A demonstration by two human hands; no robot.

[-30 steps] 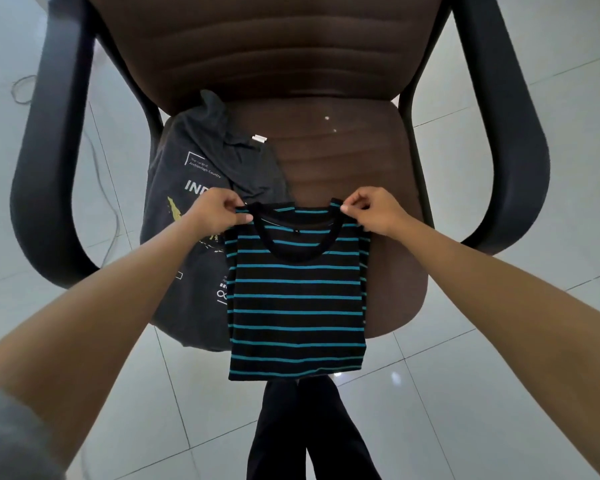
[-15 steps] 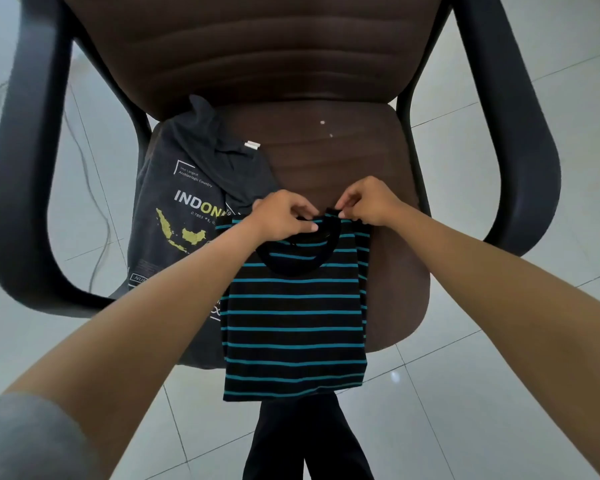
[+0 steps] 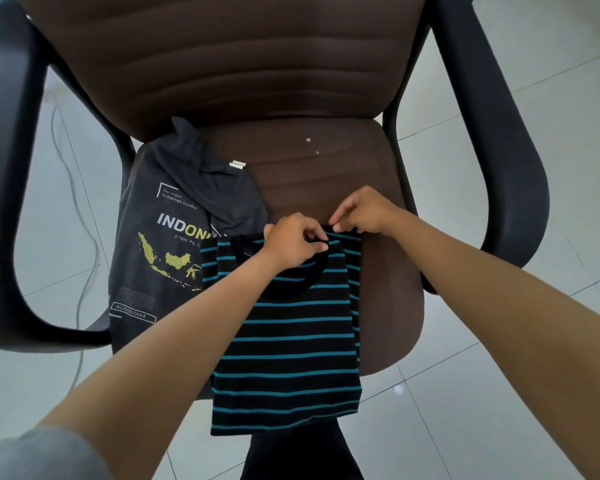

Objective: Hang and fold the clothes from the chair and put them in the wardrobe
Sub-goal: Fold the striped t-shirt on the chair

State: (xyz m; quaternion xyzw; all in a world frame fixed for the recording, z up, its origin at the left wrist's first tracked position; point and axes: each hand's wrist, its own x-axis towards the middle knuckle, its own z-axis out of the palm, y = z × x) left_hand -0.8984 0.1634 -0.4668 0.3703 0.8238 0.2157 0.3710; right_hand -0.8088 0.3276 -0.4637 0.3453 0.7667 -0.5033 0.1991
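Head view is showing a person bending over a brown padded office chair [image 3: 326, 174], where a black T-shirt with teal stripes [image 3: 288, 344] is lying folded narrow, its long axis running from the collar at the seat's middle toward the person, the hem hanging past the front edge. Both hands are working at the collar end: the left hand [image 3: 293, 245] is pinching the black neckband, the right hand [image 3: 364, 211] is pinching the top edge just beside it, knuckles nearly touching. A dark grey printed T-shirt [image 3: 160, 244] is lying to the left, partly under the striped one. Compared with a second ago, the hands are sitting much closer together; then they were gripping the two shoulder corners, well apart.
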